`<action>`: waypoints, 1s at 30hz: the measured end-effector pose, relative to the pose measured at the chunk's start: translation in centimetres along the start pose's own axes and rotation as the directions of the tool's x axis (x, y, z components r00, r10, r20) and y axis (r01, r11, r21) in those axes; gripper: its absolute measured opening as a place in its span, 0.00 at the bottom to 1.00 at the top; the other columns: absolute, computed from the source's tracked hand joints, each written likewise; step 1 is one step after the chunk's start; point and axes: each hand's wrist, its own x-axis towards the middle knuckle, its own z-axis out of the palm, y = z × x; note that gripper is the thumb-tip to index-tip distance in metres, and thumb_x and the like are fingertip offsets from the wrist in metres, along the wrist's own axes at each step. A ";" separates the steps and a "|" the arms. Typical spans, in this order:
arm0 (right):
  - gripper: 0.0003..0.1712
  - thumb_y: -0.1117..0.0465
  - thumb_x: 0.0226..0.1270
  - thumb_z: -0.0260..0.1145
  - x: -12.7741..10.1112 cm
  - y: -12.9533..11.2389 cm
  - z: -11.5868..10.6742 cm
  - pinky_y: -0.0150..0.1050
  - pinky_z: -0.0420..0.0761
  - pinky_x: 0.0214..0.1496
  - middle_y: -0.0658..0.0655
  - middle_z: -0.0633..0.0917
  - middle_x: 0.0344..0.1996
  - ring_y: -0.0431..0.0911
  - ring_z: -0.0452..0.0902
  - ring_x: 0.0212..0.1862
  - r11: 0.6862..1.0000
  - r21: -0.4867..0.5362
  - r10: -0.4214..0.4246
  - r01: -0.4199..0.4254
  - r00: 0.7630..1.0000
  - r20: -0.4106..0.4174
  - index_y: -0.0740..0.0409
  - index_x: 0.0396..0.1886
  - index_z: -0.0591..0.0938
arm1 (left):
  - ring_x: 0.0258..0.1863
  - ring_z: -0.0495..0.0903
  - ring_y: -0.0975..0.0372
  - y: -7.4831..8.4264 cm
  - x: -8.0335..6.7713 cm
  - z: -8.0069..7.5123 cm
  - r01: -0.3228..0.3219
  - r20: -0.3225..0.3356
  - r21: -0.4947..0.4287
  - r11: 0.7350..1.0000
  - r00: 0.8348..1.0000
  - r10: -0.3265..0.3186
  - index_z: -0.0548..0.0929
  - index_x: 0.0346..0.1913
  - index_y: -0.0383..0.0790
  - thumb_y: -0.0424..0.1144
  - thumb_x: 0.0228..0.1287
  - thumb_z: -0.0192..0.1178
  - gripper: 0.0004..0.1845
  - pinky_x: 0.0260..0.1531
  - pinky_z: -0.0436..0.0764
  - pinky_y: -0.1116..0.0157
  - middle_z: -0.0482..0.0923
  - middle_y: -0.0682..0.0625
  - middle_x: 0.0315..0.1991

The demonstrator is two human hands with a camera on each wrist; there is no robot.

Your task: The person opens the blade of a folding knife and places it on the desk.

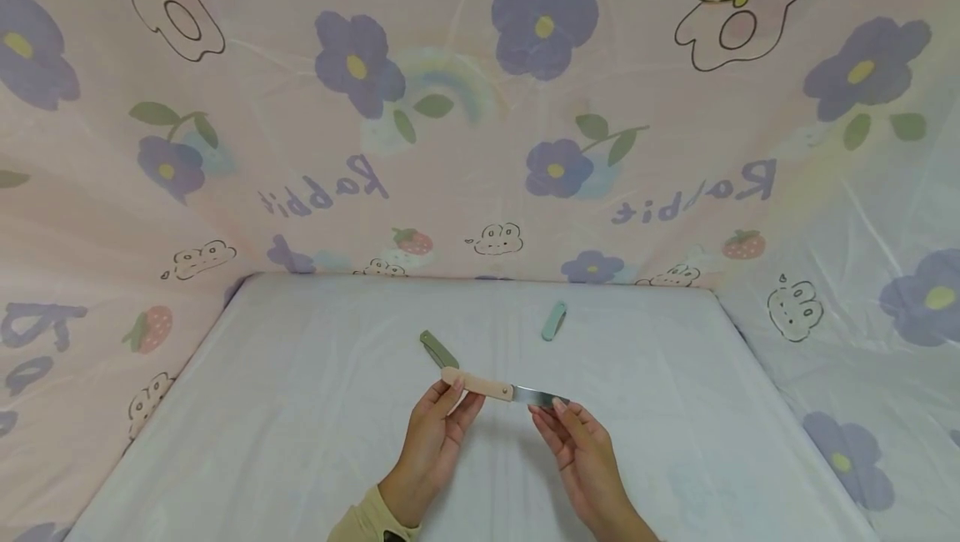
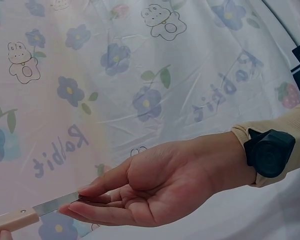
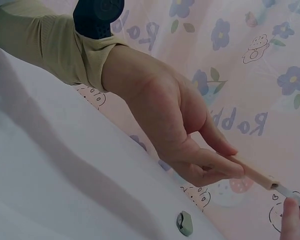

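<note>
Head view: my left hand (image 1: 441, 435) pinches the wooden handle end of the folding knife (image 1: 497, 388) between thumb and fingertips. My right hand (image 1: 582, 449) meets the blade tip, fingers nearly straight. The knife is held above the white table cover (image 1: 300, 417). The blade lies out in line with the handle, so I judge it fully unfolded. Two green folded knives, one dark (image 1: 438, 350) and one pale (image 1: 553, 320), lie apart on the cover, untouched.

Left wrist view: the right hand (image 2: 160, 187) lightly pinches the blade (image 2: 57, 202), thumb above and fingers below, palm otherwise open.

Right wrist view: the left hand (image 3: 180, 125) closes thumb and fingers on the handle (image 3: 255, 175). A right fingertip (image 3: 292, 215) sits at the blade. One green knife (image 3: 185, 222) lies below.
</note>
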 end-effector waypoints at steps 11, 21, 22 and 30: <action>0.09 0.63 0.68 0.58 0.1 0.2 -0.3 0.41 0.72 0.55 0.62 0.82 0.43 0.51 0.79 0.49 1.000 -0.027 0.006 -0.006 1.000 0.010 0.66 0.42 0.71 | 0.46 0.76 0.55 0.0 0.2 -0.1 0.024 -0.021 -0.015 1.000 0.999 -0.024 0.67 0.51 0.33 0.31 0.66 0.55 0.13 0.54 0.72 0.60 0.70 0.43 0.46; 0.16 0.63 0.66 0.60 0.8 -0.6 -0.6 0.39 0.73 0.55 0.62 0.81 0.43 0.51 0.79 0.49 0.997 -0.065 0.034 -0.037 0.999 -0.041 0.70 0.48 0.69 | 0.48 0.75 0.56 -0.2 0.7 -0.4 0.081 -0.011 -0.013 0.997 0.997 -0.082 0.65 0.53 0.32 0.32 0.66 0.55 0.17 0.55 0.71 0.62 0.67 0.41 0.49; 0.17 0.63 0.67 0.60 0.9 -0.7 -0.6 0.39 0.73 0.55 0.62 0.80 0.44 0.51 0.79 0.50 0.997 -0.063 0.036 -0.038 0.999 -0.040 0.70 0.49 0.69 | 0.48 0.75 0.56 -0.2 0.8 -0.4 0.084 -0.011 -0.013 0.996 0.996 -0.084 0.65 0.54 0.32 0.32 0.66 0.56 0.17 0.55 0.71 0.63 0.67 0.41 0.49; 0.16 0.64 0.67 0.59 2.3 -1.7 0.2 0.39 0.73 0.55 0.61 0.81 0.41 0.50 0.79 0.49 0.997 -0.076 -0.011 0.010 1.000 -0.007 0.70 0.49 0.68 | 0.49 0.76 0.58 0.4 1.4 0.2 0.063 0.021 0.014 0.998 0.998 -0.063 0.65 0.56 0.30 0.32 0.66 0.56 0.20 0.55 0.71 0.64 0.72 0.42 0.48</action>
